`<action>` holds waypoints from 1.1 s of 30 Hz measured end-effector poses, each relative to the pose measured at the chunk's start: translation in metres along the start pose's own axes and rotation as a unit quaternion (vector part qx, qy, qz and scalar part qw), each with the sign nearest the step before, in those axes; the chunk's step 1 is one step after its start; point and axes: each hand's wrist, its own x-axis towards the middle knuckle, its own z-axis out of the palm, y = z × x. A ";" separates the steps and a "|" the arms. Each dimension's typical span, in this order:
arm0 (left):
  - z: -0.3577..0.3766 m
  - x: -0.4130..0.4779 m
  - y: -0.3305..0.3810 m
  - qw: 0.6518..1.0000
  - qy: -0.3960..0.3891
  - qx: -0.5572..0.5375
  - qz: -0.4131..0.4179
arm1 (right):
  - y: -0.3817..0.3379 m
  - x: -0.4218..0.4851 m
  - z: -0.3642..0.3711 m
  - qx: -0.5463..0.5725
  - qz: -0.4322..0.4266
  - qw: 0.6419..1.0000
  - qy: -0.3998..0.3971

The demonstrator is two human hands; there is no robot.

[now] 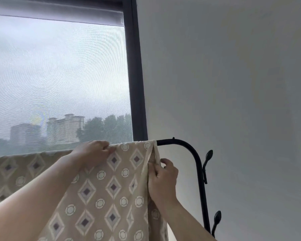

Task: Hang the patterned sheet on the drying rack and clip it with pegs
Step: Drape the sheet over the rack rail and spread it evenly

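The beige patterned sheet [111, 192], printed with diamonds and circles, hangs draped over the top bar of the black metal drying rack [193, 153]. My left hand [94, 150] grips the sheet's top fold on the bar. My right hand [163, 180] pinches the sheet's right side edge just below the bar, near the rack's curved corner. No pegs are in view. The bar under the sheet is hidden by the fabric.
The rack's upright carries black leaf-shaped hooks [208, 158] on its right side. A window [59, 84] with a mesh blind and dark frame [135, 84] lies behind the rack. A white wall [233, 84] fills the right.
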 end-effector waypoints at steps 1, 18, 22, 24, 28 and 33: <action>-0.002 0.001 0.000 1.000 0.000 -0.006 0.002 | -0.010 0.005 -0.001 -0.036 -0.004 0.999 0.015; -0.024 0.015 -0.004 0.961 -0.127 -0.244 -0.020 | -0.076 0.110 -0.046 -0.030 0.048 0.998 -0.015; -0.022 0.014 0.000 0.967 -0.132 -0.217 -0.031 | -0.071 0.093 -0.071 0.084 0.065 0.984 -0.146; -0.021 0.011 0.000 0.961 -0.137 -0.236 -0.046 | -0.064 0.075 -0.072 0.082 0.015 0.981 -0.174; -0.019 0.005 -0.004 0.969 -0.121 -0.209 -0.043 | -0.040 0.072 -0.059 -0.194 -0.164 0.961 -0.105; -0.023 0.001 -0.009 0.966 -0.121 -0.226 -0.042 | -0.050 0.096 -0.063 -0.317 -0.223 0.911 -0.138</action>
